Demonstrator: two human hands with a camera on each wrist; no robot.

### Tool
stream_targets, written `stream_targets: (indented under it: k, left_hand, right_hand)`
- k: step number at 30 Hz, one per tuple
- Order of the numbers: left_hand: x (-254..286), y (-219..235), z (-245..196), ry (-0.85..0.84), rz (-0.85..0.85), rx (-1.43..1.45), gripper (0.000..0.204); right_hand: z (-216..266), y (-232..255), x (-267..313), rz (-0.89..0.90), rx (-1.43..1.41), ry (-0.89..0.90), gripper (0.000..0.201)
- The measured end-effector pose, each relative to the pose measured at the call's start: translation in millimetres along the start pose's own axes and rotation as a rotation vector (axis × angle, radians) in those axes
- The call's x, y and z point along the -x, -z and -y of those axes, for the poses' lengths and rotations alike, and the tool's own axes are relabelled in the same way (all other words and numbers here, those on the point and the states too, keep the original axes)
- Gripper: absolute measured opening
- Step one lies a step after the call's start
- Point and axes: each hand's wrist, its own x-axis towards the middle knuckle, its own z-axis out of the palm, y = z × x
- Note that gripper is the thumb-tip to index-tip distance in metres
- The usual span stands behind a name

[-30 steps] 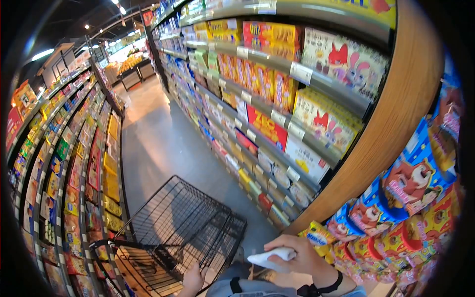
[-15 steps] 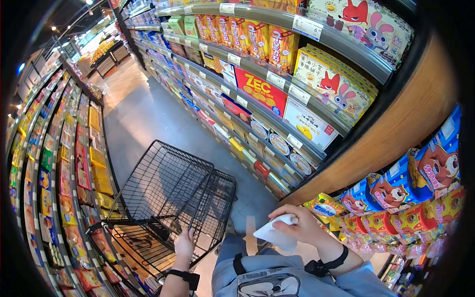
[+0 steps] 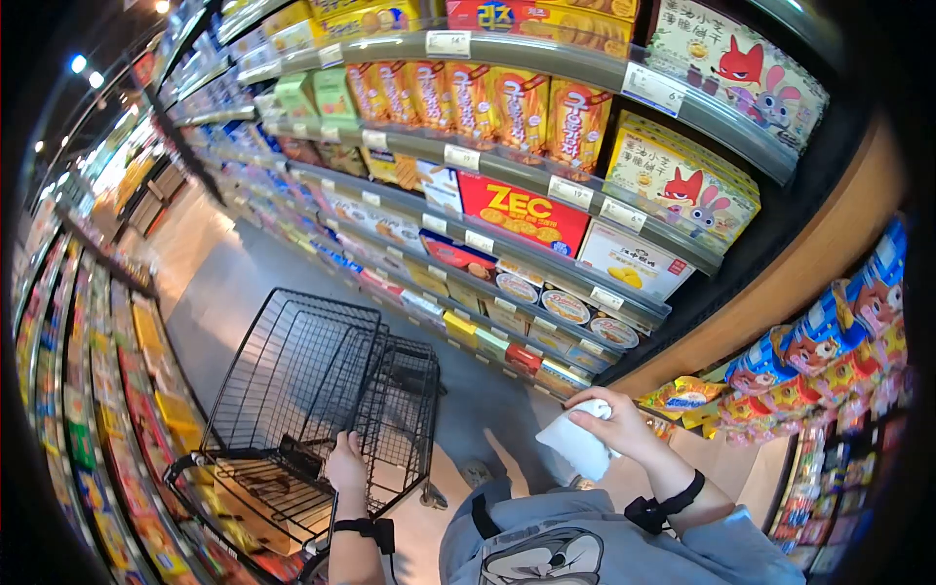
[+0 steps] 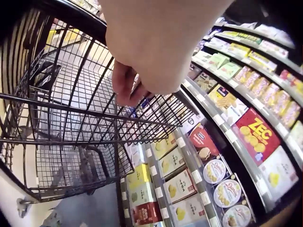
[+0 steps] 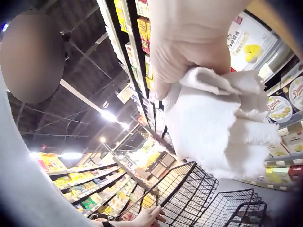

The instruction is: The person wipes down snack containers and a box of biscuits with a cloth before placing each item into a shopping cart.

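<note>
My right hand [image 3: 614,424] pinches a crumpled white cloth [image 5: 208,123] between thumb and fingers; its ragged edge hangs down in the right wrist view. In the head view the cloth is in front of the lower snack shelves. My left hand [image 3: 346,466], fingers loosely curled, is over the near side of a black wire shopping cart [image 3: 283,361]. Seen from the left wrist, its fingers [image 4: 124,90] overlap the wire basket, and nothing shows in the gap beside the thumb.
Shelves of boxed biscuits, with a red ZEC box [image 3: 524,212], line the aisle's right side. A snack shelf [image 3: 127,409] runs along the left. Hanging snack bags [image 3: 814,341] are by the wooden end panel [image 3: 770,322]. Grey floor [image 3: 244,263] stretches ahead between the shelves.
The head view has turned right toward the biscuit shelves, so the cart shifts left in it. The left hand stays by the cart's side. The right hand keeps hold of the cloth, which hangs more unfolded.
</note>
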Motion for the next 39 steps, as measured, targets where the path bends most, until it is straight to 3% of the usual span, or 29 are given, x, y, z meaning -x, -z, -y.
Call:
stream_targets:
  k: [4,12,15,16,18,21,22,24,26,28,29,30,32,34,36,37,38,39]
  left_hand:
    - [-56.6,-2.5,24.6,0.005,-0.142,-0.007,0.032]
    - [-138.9,-0.4,62.3,-0.065,-0.215,-0.100,0.038]
    - [-166.9,-9.4,81.1,-0.056,-0.136,-0.079,0.044]
    - [-155.9,30.3,43.9,0.079,0.026,-0.188,0.032]
    - [-162.0,46.4,47.6,0.046,0.261,-0.057,0.048]
    - [-184.5,16.9,79.2,-0.116,0.192,-0.183,0.048]
    - [-183.1,18.0,82.0,-0.137,0.161,-0.092,0.052]
    - [-183.8,22.0,79.9,0.013,0.193,0.420,0.058]
    - [-165.8,59.8,40.0,-0.056,0.084,0.346,0.057]
    - [-179.9,43.3,37.1,-0.090,-0.079,0.534,0.052]
    - [-176.1,47.3,11.0,-0.067,-0.142,0.683,0.047]
    - [-177.9,43.0,-7.3,-0.078,-0.132,0.755,0.043]
    - [-186.8,26.9,-50.9,-0.277,-0.057,0.890,0.041]
    - [-163.6,73.4,-148.5,-0.385,0.209,0.813,0.042]
    - [-134.9,101.1,-241.3,-0.682,0.166,0.980,0.029]
    - [-126.2,115.1,-273.3,-0.798,0.248,0.966,0.035]
    - [-118.1,129.5,-300.7,-0.912,0.336,0.944,0.042]
    - [-106.9,147.2,-328.9,-1.062,0.320,0.891,0.044]
  right_hand:
    - [5.7,-21.4,-12.6,-0.122,-0.032,-0.024,0.026]
    - [19.4,-26.0,-22.1,-0.272,0.073,-0.113,0.035]
    - [16.7,-16.3,-24.1,-0.351,0.130,-0.098,0.035]
    - [18.0,-11.0,-26.3,-0.375,0.128,-0.092,0.035]
    - [21.1,-1.4,-30.2,-0.413,0.161,-0.120,0.034]
    - [45.4,14.9,-36.9,-0.473,0.155,-0.076,0.032]
    - [50.4,21.7,-39.8,-0.482,0.147,-0.067,0.032]
    - [57.1,35.2,-46.5,-0.566,0.287,0.131,0.031]
    - [60.8,49.5,-51.3,-0.631,0.322,0.216,0.033]
    - [73.3,65.2,-52.0,-0.733,0.350,0.318,0.034]
    - [79.6,72.9,-52.7,-0.781,0.362,0.372,0.035]
    - [86.0,79.9,-52.0,-0.787,0.356,0.373,0.035]
    - [97.0,95.2,-52.5,-0.856,0.440,0.406,0.035]
    - [105.7,110.8,-59.6,-0.883,0.522,0.457,0.034]
    - [123.6,123.8,-69.7,-1.056,0.736,0.600,0.043]
    - [127.2,130.5,-73.2,-1.075,0.834,0.602,0.061]
    - [132.2,133.6,-77.6,-1.075,0.820,0.599,0.061]
    - [138.5,135.2,-82.7,-1.117,0.835,0.497,0.068]
